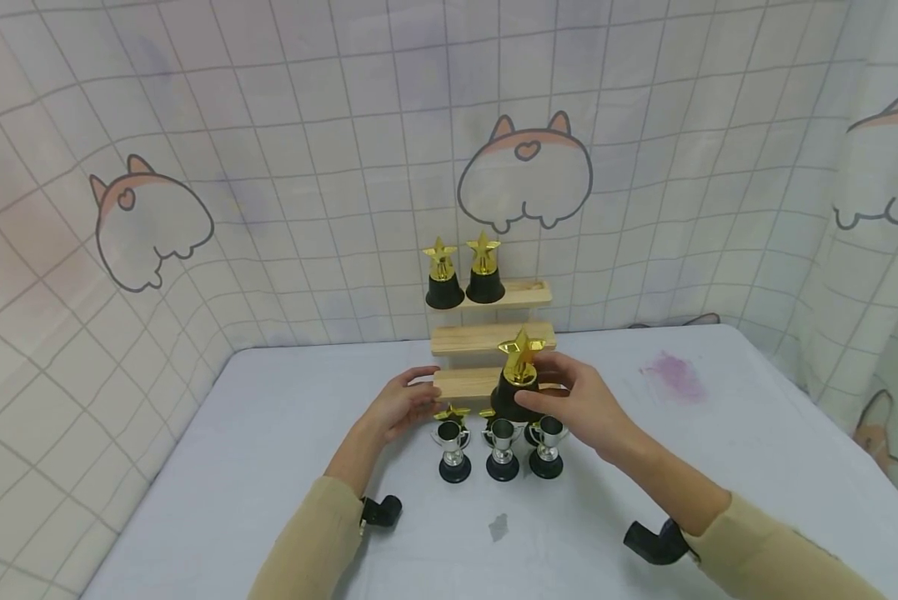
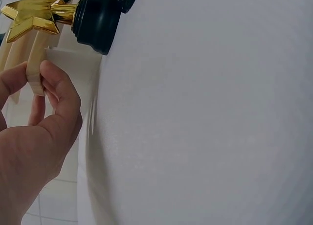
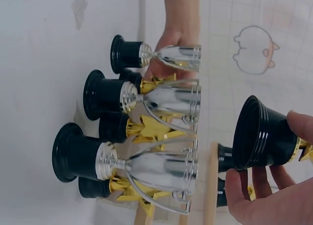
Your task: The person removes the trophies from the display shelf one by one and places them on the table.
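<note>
My right hand (image 1: pixel 579 404) grips a gold star trophy (image 1: pixel 519 379) by its black base, held up in front of the tiered wooden stand (image 1: pixel 464 383). In the right wrist view, the hollow underside of that base (image 3: pixel 247 137) shows. At the left end of the stand's lowest step (image 2: pixel 36 63), my left hand (image 2: pixel 44 132) pinches the wood between thumb and fingers. Two more star trophies (image 1: pixel 484 279) stand upright on the top step. Three silver cups (image 1: pixel 502 450) with black bases line up before the stand, with three gold star trophies (image 3: pixel 151 129) close behind them.
The middle step (image 1: pixel 456 339) of the stand lies between the top and lowest ones. White gridded cloth (image 1: pixel 328 208) with cartoon animals hangs behind and beside the white table (image 1: pixel 268 467). A grey patch (image 1: pixel 499 527) and a pink stain (image 1: pixel 674 375) mark the tabletop.
</note>
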Available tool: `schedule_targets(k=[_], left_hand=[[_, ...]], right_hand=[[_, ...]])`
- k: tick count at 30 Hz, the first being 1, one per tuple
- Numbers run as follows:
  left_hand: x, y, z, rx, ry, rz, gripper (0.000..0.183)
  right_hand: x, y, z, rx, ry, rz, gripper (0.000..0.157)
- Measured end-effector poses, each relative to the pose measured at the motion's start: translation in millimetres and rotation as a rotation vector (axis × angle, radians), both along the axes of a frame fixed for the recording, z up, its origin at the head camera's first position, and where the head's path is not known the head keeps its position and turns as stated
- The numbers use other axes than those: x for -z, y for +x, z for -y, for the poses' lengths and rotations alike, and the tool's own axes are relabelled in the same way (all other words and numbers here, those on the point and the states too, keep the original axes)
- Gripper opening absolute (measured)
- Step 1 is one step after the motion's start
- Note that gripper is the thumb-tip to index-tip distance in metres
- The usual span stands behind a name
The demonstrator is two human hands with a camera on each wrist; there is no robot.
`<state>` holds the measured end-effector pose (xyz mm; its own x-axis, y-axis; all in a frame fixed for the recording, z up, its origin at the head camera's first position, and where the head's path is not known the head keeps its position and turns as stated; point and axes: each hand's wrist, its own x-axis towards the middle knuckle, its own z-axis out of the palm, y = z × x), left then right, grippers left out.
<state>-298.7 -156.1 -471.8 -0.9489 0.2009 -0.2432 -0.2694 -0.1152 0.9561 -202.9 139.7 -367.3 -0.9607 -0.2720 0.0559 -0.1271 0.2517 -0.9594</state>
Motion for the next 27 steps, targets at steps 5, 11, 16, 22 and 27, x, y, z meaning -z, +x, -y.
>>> schedule_targets(k=[5,11,16,22,27], left_hand=[[1.6,-0.6,0,-0.002,0.004,-0.002,0.056],[1.9,-0.5,0,0.001,0.001,-0.006,0.057],[1.9,-0.5,0,0.010,-0.004,-0.016,0.056],[1.0,-0.4,0,0.010,-0.011,-0.013,0.056],[1.6,-0.6,0,0.009,-0.008,-0.009,0.056]], right_hand=[[0.5,7.9,4,-0.027,-0.026,0.025,0.057],[-0.5,17.4,7,-0.058,-0.049,0.039,0.058],[-0.1,24.5,11,-0.093,-0.067,0.050,0.061],[4.9,30.9,19,-0.162,-0.081,0.058,0.063],[10.6,36.1,26,-0.215,-0.105,0.084,0.062]])
